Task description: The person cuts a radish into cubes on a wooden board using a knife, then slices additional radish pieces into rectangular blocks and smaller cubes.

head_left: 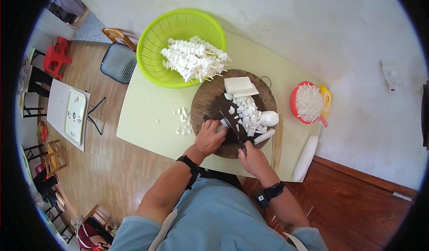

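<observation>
My right hand (255, 160) grips the dark handle of a knife (232, 128), its blade angled over the round wooden chopping board (203, 103). Left of the blade, the curled fingers of my left hand (210, 137) press on a small piece of white radish (223, 123), partly hidden by them. Diced white radish (246, 112) lies heaped on the board's right half. Around the heap are square-cut white slabs (239, 86), a rounded radish end (269, 118) and a long white strip (264, 136).
A green basket (149, 56) holds skewered white pieces (190, 56). Scattered white bits (183, 121) lie on the table (143, 112). To the right are bamboo skewers (278, 143), a red strainer (294, 110) of white shreds (308, 102) and a long white radish (306, 158). A chair (118, 62) stands behind.
</observation>
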Demonstrator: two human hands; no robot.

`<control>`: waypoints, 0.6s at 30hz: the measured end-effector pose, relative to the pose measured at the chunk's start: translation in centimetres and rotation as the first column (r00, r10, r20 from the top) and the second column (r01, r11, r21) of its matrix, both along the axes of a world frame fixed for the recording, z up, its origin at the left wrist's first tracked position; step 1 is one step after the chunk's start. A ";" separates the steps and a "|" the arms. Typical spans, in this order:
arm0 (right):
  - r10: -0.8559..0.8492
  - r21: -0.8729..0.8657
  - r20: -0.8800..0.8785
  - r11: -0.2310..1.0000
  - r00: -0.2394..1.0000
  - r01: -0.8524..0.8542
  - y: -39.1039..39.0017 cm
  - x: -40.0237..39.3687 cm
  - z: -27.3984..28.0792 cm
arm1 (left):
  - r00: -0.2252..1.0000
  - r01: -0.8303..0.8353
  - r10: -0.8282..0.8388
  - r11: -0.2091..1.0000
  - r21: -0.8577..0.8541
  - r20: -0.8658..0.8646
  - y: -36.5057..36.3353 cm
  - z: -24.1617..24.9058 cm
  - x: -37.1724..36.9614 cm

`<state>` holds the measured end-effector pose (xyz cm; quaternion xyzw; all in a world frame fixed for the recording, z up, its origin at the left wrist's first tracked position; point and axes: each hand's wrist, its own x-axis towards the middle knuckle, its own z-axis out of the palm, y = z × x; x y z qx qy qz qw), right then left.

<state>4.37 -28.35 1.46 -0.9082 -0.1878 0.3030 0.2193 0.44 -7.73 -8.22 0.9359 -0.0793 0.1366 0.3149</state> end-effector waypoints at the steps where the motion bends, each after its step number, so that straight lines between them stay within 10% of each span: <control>1: -0.021 0.039 0.010 0.999 1.000 0.021 0.3 0.4 -0.4 | 1.000 0.000 0.000 1.000 -0.003 -0.003 0.0 0.0 0.0; 18: -0.015 -0.005 -0.090 1.000 0.996 0.014 -2.5 -2.4 3.2 | 0.999 -0.027 0.029 0.997 -0.079 0.023 0.0 0.1 -0.2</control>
